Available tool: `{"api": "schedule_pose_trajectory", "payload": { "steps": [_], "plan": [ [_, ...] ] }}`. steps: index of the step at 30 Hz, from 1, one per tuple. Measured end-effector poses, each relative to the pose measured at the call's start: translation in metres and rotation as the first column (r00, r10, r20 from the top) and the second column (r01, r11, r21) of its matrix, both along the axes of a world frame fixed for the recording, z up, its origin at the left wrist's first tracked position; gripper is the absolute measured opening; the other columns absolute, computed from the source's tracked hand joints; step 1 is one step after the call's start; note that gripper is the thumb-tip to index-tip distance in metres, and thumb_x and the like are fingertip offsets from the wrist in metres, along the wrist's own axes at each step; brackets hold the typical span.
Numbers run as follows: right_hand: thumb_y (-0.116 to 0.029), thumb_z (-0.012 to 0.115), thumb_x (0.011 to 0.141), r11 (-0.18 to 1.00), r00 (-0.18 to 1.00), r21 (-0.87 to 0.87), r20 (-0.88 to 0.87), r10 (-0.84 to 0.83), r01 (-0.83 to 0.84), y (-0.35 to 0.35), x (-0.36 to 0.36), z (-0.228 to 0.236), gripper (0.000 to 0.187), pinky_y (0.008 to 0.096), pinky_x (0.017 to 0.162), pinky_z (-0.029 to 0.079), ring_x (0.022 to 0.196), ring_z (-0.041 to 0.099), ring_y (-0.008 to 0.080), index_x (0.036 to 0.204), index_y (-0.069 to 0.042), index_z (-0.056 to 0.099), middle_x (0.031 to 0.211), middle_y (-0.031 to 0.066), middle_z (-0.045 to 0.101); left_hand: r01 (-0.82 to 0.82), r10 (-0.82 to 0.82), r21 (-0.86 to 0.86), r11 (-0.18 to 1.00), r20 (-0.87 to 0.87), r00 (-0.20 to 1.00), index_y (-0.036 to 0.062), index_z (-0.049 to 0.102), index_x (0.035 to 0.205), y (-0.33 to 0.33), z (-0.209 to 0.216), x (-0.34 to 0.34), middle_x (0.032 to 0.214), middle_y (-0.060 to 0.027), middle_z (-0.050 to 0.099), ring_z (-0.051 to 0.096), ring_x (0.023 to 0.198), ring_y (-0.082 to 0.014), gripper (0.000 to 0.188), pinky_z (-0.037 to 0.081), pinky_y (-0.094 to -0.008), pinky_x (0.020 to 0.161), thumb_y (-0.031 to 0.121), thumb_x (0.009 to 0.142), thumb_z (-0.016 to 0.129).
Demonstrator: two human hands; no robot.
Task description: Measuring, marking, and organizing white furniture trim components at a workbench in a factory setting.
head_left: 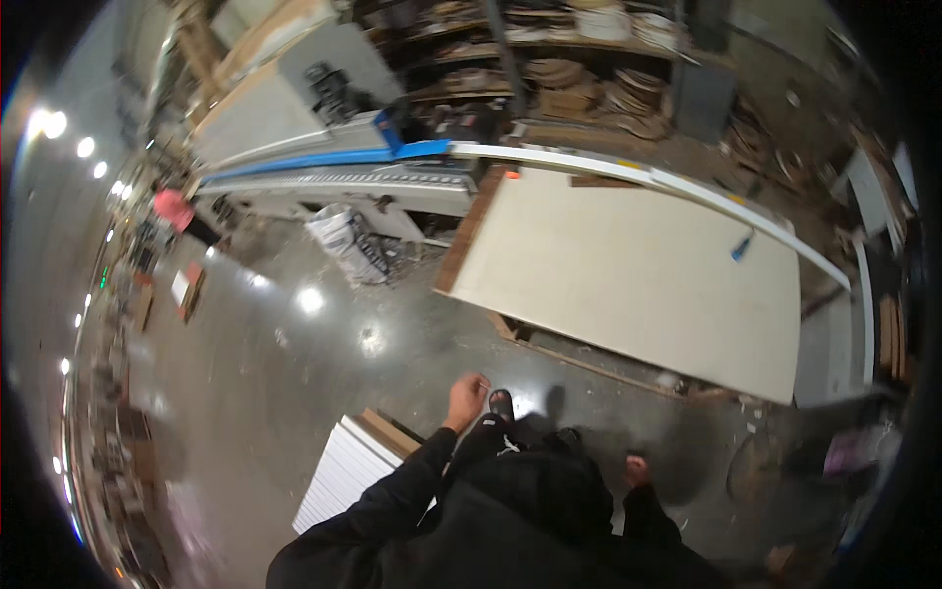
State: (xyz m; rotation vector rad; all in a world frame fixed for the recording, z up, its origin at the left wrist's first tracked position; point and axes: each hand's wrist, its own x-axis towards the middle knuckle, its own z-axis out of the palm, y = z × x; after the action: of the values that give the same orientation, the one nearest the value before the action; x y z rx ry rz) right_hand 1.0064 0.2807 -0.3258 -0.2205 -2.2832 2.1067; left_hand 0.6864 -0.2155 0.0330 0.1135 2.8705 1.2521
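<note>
My left hand [468,398] hangs above the floor in front of me with its fingers curled in, and nothing shows in it. Close below it is my sandalled foot [501,403]. Beside my left forearm, lower down, stands a stack of white panels [343,471] with a brown edge. My right hand [638,469] hangs low at my right side, small and blurred, so its fingers do not show clearly. Ahead to the right, apart from both hands, a large cream board [638,280] lies on a stack, with a small blue tool [742,246] on it.
A long machine with a blue rail [304,162] runs along the far side. A white sack [348,242] leans near it. Shelves of coiled edging strip [559,83] stand behind the board. A person in pink [175,208] is far left, near a low pallet [189,292].
</note>
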Motion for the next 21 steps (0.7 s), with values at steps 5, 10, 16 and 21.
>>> {"api": "schedule_pose_trajectory", "payload": {
  "steps": [5, 10, 16, 21],
  "plan": [
    [-0.031, 0.069, 0.101, 0.884, 0.903, -0.321, 0.375, -0.210, 0.339, -0.031, -0.031, 0.000, 0.030, 0.0398, 0.073, 0.056, 0.097, 0.067, 0.0177, 0.126, -0.015, 0.064, 0.106, -0.0013, 0.068, 0.247, -0.265, -0.232, 0.941, -0.050, 0.963, 0.0036, 0.071, 0.105, 0.032, 0.015, -0.098, 0.094, -0.0162, 0.069, 0.070, 0.084, -0.0331, 0.018, 0.055, -0.0438, 0.074, 0.010, 0.088, 0.070],
    [-0.029, 0.069, 0.100, 0.908, 0.979, 0.418, -0.175, 0.106, -0.023, 0.011, 0.047, 0.021, 0.035, 0.0460, 0.076, 0.058, 0.099, 0.068, 0.0237, 0.130, -0.011, 0.063, 0.108, 0.0070, 0.071, 0.526, -0.527, 0.031, 0.850, 0.018, 0.850, 0.0027, 0.067, 0.113, 0.154, -0.016, -0.196, 0.102, -0.0176, 0.069, 0.070, 0.092, -0.0352, 0.027, 0.056, -0.0450, 0.081, 0.018, 0.092, 0.071],
    [-0.030, 0.062, 0.106, 0.550, 0.449, -0.109, 0.717, -0.534, 0.828, -0.116, 0.039, 0.090, 0.037, 0.0443, 0.073, 0.059, 0.088, 0.069, 0.0284, 0.130, -0.003, 0.064, 0.106, 0.0161, 0.071, 0.737, -0.737, -0.021, 0.675, -0.075, 0.672, 0.0036, 0.068, 0.116, 0.249, -0.015, -0.311, 0.108, -0.0173, 0.071, 0.070, 0.101, -0.0374, 0.033, 0.056, -0.0473, 0.090, 0.025, 0.092, 0.073],
    [-0.023, 0.066, 0.102, 0.230, 0.403, -0.332, 0.703, -0.586, 0.915, -0.200, 0.044, 0.103, 0.029, 0.0375, 0.059, 0.056, 0.069, 0.067, 0.0243, 0.124, -0.004, 0.066, 0.093, 0.0130, 0.070, 0.862, -0.880, -0.177, 0.475, -0.069, 0.470, 0.0036, 0.069, 0.114, 0.352, -0.014, -0.379, 0.109, -0.0161, 0.072, 0.069, 0.106, -0.0369, 0.036, 0.055, -0.0475, 0.095, 0.030, 0.090, 0.074]
  ]
}}
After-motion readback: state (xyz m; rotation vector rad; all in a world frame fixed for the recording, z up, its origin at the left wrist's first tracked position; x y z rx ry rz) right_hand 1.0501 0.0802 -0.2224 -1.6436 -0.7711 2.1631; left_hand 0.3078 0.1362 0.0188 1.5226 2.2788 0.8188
